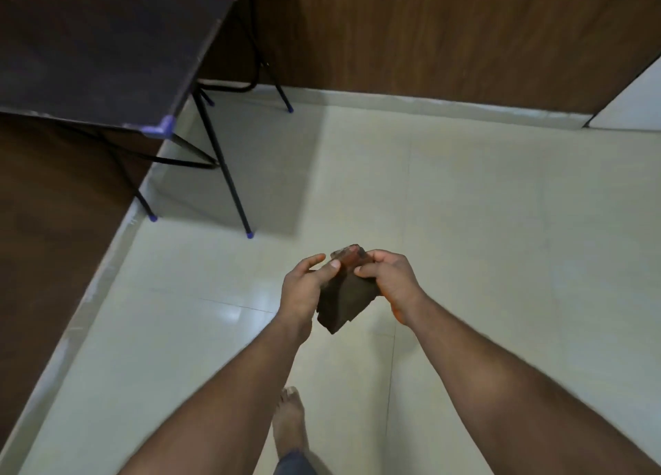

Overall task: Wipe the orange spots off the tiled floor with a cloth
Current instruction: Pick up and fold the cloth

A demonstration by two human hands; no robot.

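Cloth (345, 295) sat folded, dark brown, held up in the air between both hands over the tiled floor (483, 224), near the middle of the view. An orange-red stain showed on its far top edge. Left hand (304, 285) lay against the cloth's left side, thumb pressed on top, fingers mostly straight and only loosely bent. Right hand (388, 278) pinched the cloth's upper right corner, fingers curled round the fabric.

No orange spots could be made out on the visible tiles; the floor looked pale and glossy, with a light glare patch left of the hands. A bare foot (289, 421) stood on the floor at the near edge.

Folding table (89, 45) with dark top, black legs and blue caps stood at far left, by the wood-panelled wall (429, 27).

Judgement: step in hand looked like refolding or turning the cloth to bring up a clean face, between wipes or after them. Next move would call for finding any remaining spot, crouching low, and pressing a clean part of the cloth flat to the tile.
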